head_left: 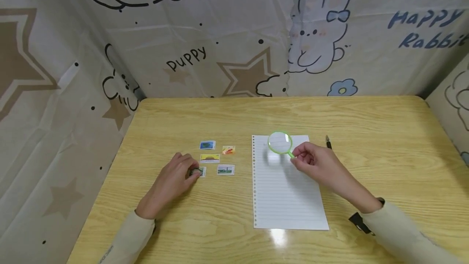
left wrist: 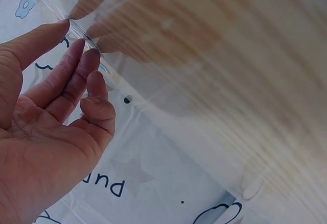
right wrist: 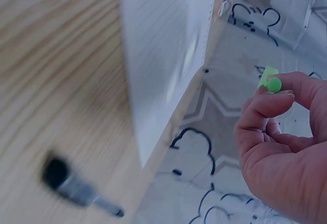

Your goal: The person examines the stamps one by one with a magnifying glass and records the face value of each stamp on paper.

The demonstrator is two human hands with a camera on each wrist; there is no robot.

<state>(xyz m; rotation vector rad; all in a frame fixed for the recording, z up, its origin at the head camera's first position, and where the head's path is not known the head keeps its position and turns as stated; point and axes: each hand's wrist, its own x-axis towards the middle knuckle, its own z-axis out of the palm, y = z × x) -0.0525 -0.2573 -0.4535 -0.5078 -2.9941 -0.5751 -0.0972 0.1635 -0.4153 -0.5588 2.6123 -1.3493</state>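
Observation:
My right hand pinches the short green handle of a magnifying glass between thumb and forefinger. Its round, green-rimmed lens hangs over the upper part of a lined sheet of paper. In the right wrist view only the handle's green end shows. On the left, my left hand rests low at the table, thumb and fingertips at the edges of a small stamp, partly covered by them. Close by lie a blue stamp, an orange-red stamp, a yellow stamp and a green landscape stamp.
A dark pen with a metal nib lies right of the paper, partly behind my right hand. Its dark cap seems to lie near my right sleeve. Printed cloth walls in the wooden table.

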